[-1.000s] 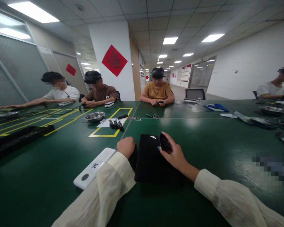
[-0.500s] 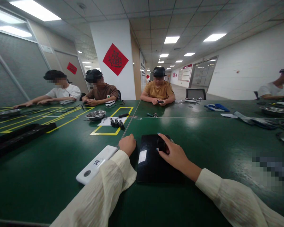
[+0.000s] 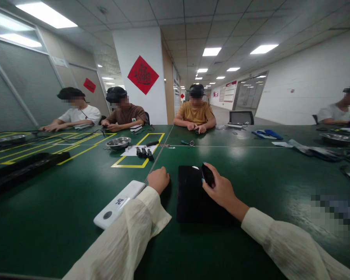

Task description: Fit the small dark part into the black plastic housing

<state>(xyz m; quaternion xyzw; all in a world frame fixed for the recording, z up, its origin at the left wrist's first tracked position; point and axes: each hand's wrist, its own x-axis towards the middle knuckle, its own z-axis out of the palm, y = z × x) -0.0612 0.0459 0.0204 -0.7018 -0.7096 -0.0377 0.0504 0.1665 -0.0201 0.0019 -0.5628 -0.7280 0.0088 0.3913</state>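
My right hand point(image 3: 221, 188) grips a small black blocky piece point(image 3: 207, 175) between thumb and fingers, over the right side of a glossy black panel point(image 3: 191, 198). Whether the piece is fixed to the panel I cannot tell. My left hand point(image 3: 159, 180) rests on the table left of the panel, apart from it, with the fingers curled under. The inside of that hand is hidden. Beside my left forearm lies a flat white device point(image 3: 116, 208) marked 26, partly covered by the sleeve.
Ahead left are a metal bowl point(image 3: 118, 143), several black parts point(image 3: 144, 153) on white paper and yellow tape. Pliers point(image 3: 188, 143) lie farther off. A long black tray point(image 3: 26, 171) is at left, blue gloves point(image 3: 267, 134) at right. Several people sit around the green table point(image 3: 105, 252).
My right hand has shifted slightly right with the black piece. The panel has moved right too, and its bright reflection has shifted to the far edge. The left hand barely moved.
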